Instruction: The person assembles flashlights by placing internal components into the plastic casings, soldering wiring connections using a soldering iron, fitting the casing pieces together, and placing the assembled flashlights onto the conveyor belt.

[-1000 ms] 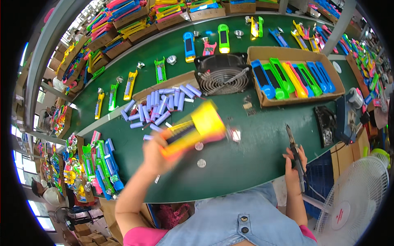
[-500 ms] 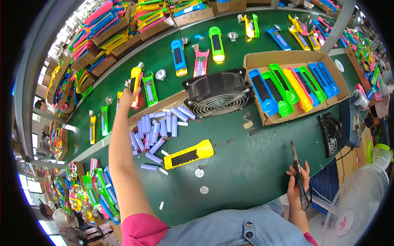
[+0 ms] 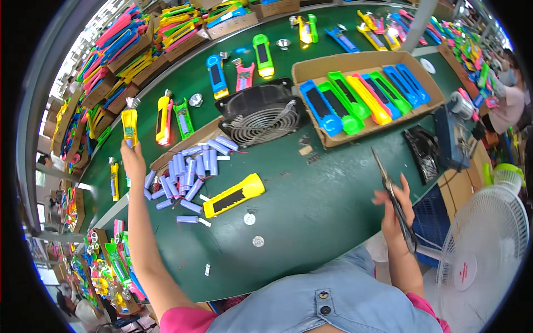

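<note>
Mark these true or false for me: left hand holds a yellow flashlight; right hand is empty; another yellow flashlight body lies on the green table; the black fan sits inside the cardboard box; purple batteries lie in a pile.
1. The left hand holds a yellow flashlight. True.
2. The right hand is empty. False: it holds scissors.
3. A yellow flashlight body lies on the green table. True.
4. The black fan sits inside the cardboard box. False: it stands beside the box.
5. Purple batteries lie in a pile. True.

A yellow plastic flashlight with a silver reflector head (image 3: 129, 123) stands upright in the left of the frame, gripped at its lower end. A pair of dark metal scissors (image 3: 393, 198) points upward at right, blades nearly closed.
</note>
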`<move>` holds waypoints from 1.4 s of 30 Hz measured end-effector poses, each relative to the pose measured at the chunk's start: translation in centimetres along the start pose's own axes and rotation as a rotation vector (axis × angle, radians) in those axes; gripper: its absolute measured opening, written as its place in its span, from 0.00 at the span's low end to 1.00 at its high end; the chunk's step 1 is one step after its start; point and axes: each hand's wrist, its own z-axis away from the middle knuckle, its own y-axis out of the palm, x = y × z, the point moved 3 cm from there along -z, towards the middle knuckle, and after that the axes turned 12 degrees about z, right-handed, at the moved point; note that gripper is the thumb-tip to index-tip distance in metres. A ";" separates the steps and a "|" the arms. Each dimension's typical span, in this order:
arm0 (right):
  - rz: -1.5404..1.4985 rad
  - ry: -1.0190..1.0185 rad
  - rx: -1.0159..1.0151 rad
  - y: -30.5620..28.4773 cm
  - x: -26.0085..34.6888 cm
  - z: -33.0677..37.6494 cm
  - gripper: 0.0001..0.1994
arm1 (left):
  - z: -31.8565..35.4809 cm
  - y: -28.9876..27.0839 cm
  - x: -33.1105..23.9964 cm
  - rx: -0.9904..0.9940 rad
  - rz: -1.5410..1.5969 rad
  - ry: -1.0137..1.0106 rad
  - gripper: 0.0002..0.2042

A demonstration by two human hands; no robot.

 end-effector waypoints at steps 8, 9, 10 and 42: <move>0.432 -0.085 0.225 7.4 -3.0 -13.1 0.34 | 14.5 -8.9 -27.6 0.992 0.158 0.183 0.29; 0.491 -0.032 0.369 8.4 -2.4 -14.3 0.37 | 18.4 -8.5 -27.5 0.991 0.213 0.308 0.34; 0.518 -0.034 0.428 9.7 -1.8 -15.1 0.37 | 21.9 -8.6 -27.5 0.921 0.199 0.411 0.36; -0.225 0.005 0.364 4.0 -1.8 4.5 0.21 | 25.3 -6.4 -34.1 0.743 0.939 0.218 0.12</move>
